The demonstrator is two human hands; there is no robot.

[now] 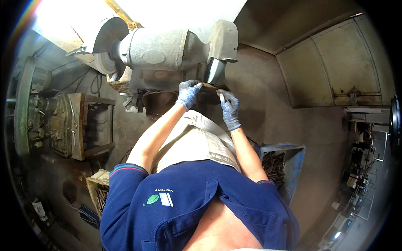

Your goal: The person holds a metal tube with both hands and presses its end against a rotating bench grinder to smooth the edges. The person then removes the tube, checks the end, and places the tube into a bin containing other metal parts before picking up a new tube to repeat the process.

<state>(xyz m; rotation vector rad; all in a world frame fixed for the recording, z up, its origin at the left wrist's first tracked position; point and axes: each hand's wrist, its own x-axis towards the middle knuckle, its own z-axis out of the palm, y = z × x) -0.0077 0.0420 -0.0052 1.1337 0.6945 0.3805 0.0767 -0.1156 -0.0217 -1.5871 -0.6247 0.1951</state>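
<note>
A grey double-ended bench grinder [157, 49] stands in front of me at the top of the view. Its right wheel [215, 70] shows below a metal guard. Just under that wheel, a short, thin, brownish metal rod [209, 85] spans my two gloved hands. My left hand [189, 93] pinches the rod's left end between closed fingers. At the other end, the fingers of my right hand [228, 108] are closed on the rod. Whether the rod touches the wheel cannot be told from here.
A blue-grey crate [296, 164] of metal rods stands to my right, and a pale box [93, 184] of similar pieces to my left. Another machine [54, 121] is at far left. Metal cabinets [326, 69] line the right. A newspaper-like sheet [197, 140] covers my lap.
</note>
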